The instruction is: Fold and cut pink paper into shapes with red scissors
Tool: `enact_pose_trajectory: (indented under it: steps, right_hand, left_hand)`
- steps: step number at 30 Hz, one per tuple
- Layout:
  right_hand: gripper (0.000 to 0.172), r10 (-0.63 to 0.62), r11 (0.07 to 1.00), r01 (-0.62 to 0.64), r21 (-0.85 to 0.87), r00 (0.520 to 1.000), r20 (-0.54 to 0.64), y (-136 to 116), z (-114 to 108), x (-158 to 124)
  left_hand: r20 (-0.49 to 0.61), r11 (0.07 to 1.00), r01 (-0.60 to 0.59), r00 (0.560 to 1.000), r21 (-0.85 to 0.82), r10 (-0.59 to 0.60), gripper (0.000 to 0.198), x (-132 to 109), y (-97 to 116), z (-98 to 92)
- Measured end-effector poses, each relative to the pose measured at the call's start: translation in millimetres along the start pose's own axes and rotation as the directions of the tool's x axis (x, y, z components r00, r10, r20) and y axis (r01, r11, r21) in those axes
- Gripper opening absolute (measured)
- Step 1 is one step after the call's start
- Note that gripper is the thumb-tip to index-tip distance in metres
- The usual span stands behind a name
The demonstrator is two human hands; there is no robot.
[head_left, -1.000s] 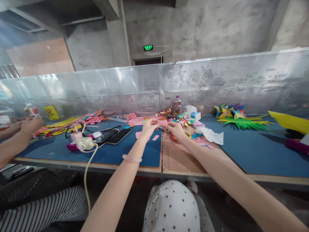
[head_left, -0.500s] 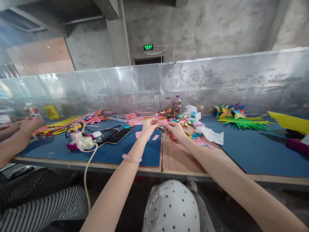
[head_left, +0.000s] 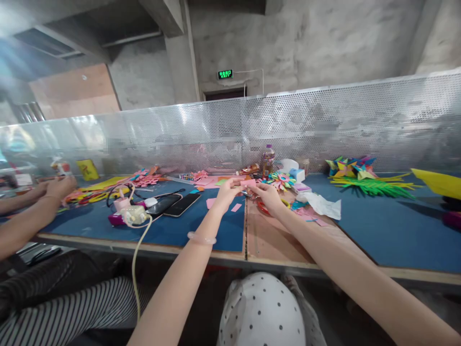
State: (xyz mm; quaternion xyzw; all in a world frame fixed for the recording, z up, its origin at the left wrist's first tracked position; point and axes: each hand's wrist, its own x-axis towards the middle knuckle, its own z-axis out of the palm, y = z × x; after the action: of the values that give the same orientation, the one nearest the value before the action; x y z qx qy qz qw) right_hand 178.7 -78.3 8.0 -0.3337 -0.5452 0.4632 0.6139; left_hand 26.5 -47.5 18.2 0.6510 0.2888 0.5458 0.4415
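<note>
A small pink paper piece is pinched between my two hands above the table. My left hand has its fingers closed on the paper's left side. On the other side, my right hand grips the paper's right edge. Red-handled scissors lie just below my right hand, partly covered by it. Small pink paper pieces are on the blue mat near my left wrist. Behind my right hand sits a multicoloured paper flower.
Two dark phones and a power strip with plugs lie to the left. A co-worker's hands are at far left. A drink bottle, crumpled white paper and green paper strips stand or lie to the right.
The view has shifted slightly, so everything sits a little further right. The pink paper now shows flatter between my fingertips; both hands stay close together.
</note>
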Motion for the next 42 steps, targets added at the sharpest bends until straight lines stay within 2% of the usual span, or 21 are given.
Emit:
enact_pose_trajectory:
  steps: [4, 8, 12, 15, 18, 21, 26, 33, 42]
  right_hand:
    - [0.034, 0.016, 1.000, -0.016, 0.015, 1.000, 0.009, 0, 1, -1]
    - [0.035, 0.005, 0.998, -0.005, 0.066, 1.000, -0.001, -2, 2, -1]
    - [0.033, 0.046, 0.994, -0.045, 0.098, 0.999, 0.000, -1, 2, -1]
    - [0.028, 0.053, 0.995, -0.052, 0.086, 0.998, -0.013, 2, 1, 0]
    - [0.024, 0.028, 0.998, -0.023, 0.054, 0.996, -0.086, 4, -1, 2]
    - [0.026, 0.014, 1.000, -0.011, 0.027, 0.996, -0.093, 4, -2, 3]
    - [0.030, 0.037, 0.999, -0.036, 0.021, 0.998, -0.060, 5, 0, 3]
    - [0.034, 0.020, 0.998, -0.018, 0.067, 1.000, -0.024, 7, -3, 5]
    - [0.035, 0.026, 0.996, -0.020, 0.087, 0.998, -0.063, 9, -6, 9]
  left_hand:
    - [-0.048, 1.000, 0.010, 0.999, 0.028, -0.009, 0.034, -1, 1, -0.2]
    - [-0.030, 1.000, -0.012, 0.999, 0.026, 0.013, 0.034, 0, 0, -1.4]
    - [-0.009, 0.999, -0.035, 0.999, -0.001, 0.035, 0.040, 0, -2, -1.1]
    - [0.046, 0.998, -0.008, 0.999, -0.064, 0.011, 0.045, 0, 0, 1.1]
    - [0.052, 0.987, 0.059, 0.997, -0.152, -0.051, 0.037, -1, 4, 3.4]
    - [0.009, 0.988, 0.097, 0.995, -0.121, -0.097, 0.029, -2, 6, 4.1]
    - [-0.086, 0.997, 0.071, 0.994, -0.003, -0.071, 0.026, -1, 1, 3.8]
    - [-0.111, 0.998, 0.060, 0.992, 0.037, -0.055, 0.029, 0, 5, 2.1]
    - [-0.134, 0.997, 0.078, 0.988, -0.022, -0.080, 0.028, -1, 8, 1.0]
